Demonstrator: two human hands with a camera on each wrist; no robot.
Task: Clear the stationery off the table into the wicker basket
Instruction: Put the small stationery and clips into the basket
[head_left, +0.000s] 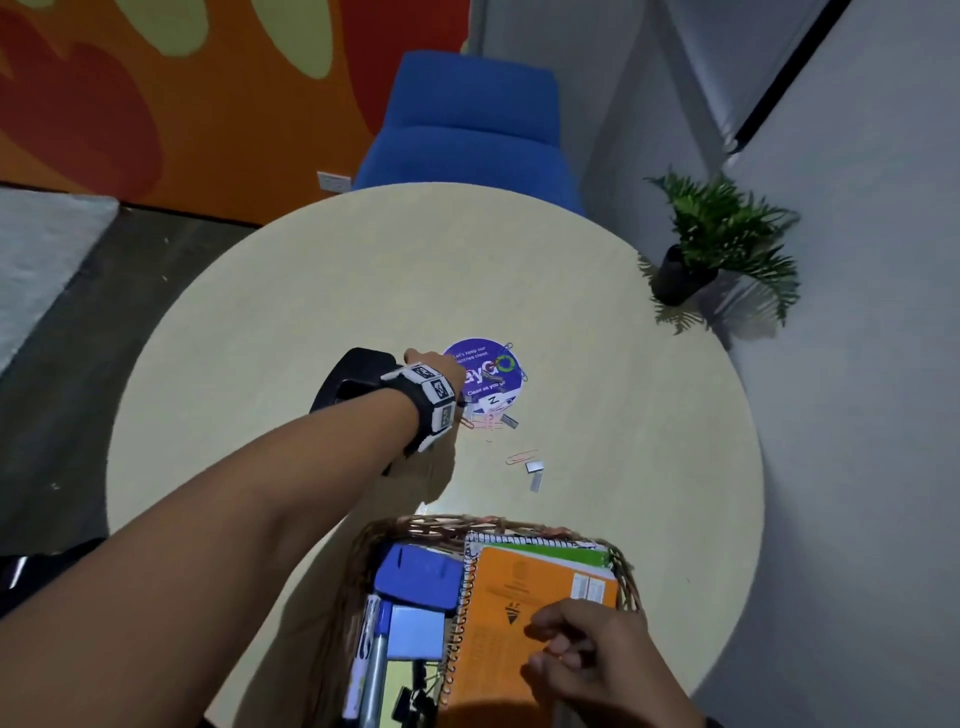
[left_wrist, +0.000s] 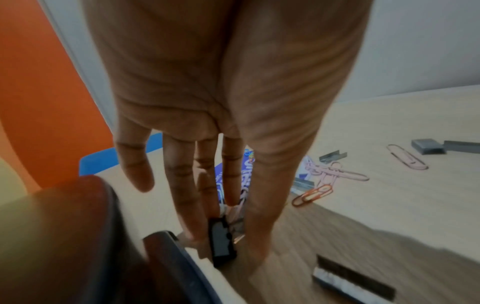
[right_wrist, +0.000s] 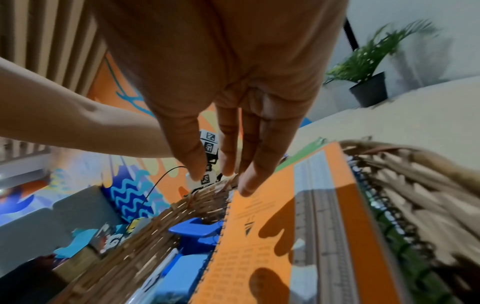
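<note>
Pinching a black binder clip (left_wrist: 221, 240), the left hand (left_wrist: 207, 102) meets the table (head_left: 311, 291); right hand (head_left: 587, 660) hovers, fingers relaxed.

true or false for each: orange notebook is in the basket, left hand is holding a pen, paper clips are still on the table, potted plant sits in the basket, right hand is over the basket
1. The orange notebook lies in the wicker basket. True.
2. The left hand holds a pen. False: its fingers pinch a small black binder clip on the table.
3. Paper clips remain on the table. True; strips of staples lie there too.
4. The potted plant sits in the basket. False: it stands at the table's far right edge.
5. The right hand is above the basket. True.
</note>
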